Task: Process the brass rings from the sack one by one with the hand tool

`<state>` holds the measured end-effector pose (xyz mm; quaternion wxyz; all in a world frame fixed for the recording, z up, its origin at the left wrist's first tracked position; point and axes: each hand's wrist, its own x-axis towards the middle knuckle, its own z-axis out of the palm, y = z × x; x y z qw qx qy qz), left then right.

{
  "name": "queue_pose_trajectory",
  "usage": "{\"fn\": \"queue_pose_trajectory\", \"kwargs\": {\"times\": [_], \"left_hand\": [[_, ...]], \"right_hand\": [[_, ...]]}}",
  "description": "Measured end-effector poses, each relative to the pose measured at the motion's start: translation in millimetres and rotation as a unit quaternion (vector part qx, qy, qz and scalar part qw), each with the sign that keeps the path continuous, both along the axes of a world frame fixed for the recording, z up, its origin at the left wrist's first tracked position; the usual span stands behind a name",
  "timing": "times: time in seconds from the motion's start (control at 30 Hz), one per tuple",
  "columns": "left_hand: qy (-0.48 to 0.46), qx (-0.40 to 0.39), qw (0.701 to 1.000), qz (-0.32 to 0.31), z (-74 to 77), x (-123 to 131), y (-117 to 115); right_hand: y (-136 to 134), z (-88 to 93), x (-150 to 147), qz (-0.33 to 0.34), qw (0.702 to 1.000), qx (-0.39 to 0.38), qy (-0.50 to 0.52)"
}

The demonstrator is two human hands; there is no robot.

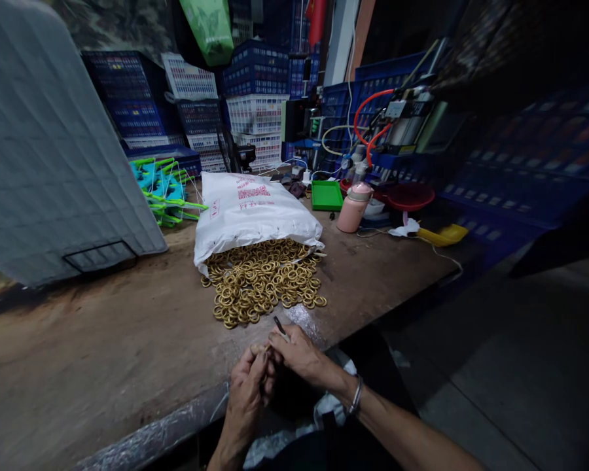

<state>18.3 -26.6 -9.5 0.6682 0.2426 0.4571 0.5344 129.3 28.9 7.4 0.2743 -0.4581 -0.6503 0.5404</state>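
My two hands meet just off the front edge of the table. My left hand (248,386) is closed, its fingertips pinching a gold ring (267,348) that is mostly hidden by the fingers. Wrapped in my right hand (299,353) is a slim knife-like tool (281,328), with its dark end pointing up and away; its working end is hidden at the left fingertips. Just beyond the hands, many loose gold rings (255,288) spill from the open mouth of a white woven sack (255,212) with red print, lying on its side.
The brown table (112,353) has a plastic-wrapped front edge. A pale ribbed panel (53,144) stands at left, beside green and blue plastic parts (164,190). Behind the sack are a green tray (326,195), a pink bottle (354,208) and a yellow scoop (442,235). Stacked crates (258,72) line the back.
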Motion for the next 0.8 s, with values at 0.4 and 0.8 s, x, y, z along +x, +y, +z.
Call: {"fn": "queue_pose_trajectory", "kwargs": {"times": [0.4,0.8], "left_hand": [[0.034,-0.003,0.998,0.044,-1.0,-2.0,2.9],[0.038,-0.029,0.999,0.007,7.4,-8.4,-13.1]], "right_hand": [[-13.4,-9.9,7.8,0.086,0.934,0.22,-0.267],[5.2,-17.6,31.5,-0.012,0.888,0.243,-0.39]]}}
